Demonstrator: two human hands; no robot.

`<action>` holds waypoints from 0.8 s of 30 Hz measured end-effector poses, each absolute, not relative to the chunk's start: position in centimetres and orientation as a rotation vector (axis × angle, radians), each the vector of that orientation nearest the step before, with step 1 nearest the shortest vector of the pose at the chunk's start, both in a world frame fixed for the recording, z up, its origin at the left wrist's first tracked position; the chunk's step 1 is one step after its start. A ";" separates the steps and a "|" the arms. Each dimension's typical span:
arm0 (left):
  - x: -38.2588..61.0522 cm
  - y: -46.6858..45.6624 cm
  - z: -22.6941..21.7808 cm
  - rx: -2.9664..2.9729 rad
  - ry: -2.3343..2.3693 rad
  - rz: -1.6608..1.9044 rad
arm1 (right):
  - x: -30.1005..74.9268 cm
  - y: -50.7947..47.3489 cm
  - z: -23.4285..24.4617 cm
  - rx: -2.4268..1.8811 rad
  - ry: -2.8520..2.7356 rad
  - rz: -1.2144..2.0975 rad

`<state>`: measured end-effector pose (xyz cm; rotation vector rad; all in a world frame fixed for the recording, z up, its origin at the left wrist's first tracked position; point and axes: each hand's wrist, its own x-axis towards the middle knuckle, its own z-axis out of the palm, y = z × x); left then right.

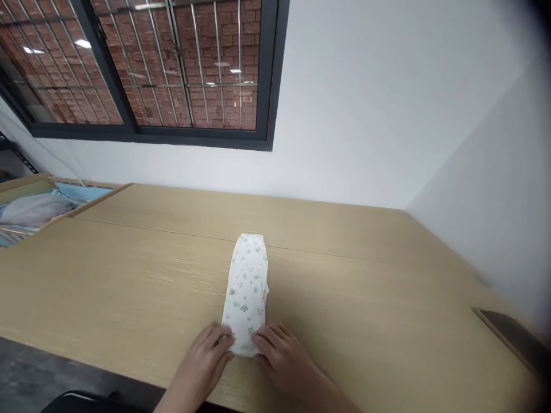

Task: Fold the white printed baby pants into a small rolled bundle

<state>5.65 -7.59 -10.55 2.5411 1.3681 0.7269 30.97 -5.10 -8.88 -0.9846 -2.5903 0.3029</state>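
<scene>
A strip of white folded cloth (246,287) with small green and brown prints lies lengthwise on the wooden table. Its far end is narrower, and a small bit of fabric sticks out along its right side. At the near left corner, my left hand (209,355) has its fingers on top and its thumb at the bottom edge, closed on the cloth. My right hand (279,353) grips the near right corner in a similar way, fingers curled over it. What kind of garment or cloth it is, I cannot tell.
The wide wooden table (129,275) has a seam across it and meets a white wall (344,115). An open wooden bin (101,201) with fabrics stands at the far left. A dark recess (512,335) lies at the right. Part of a black chair (86,401) shows below the front edge.
</scene>
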 end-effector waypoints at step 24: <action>6.9 -10.6 -4.4 1.925 1.230 0.759 | 33.6 -9.2 -3.3 -1.213 -1.941 1.038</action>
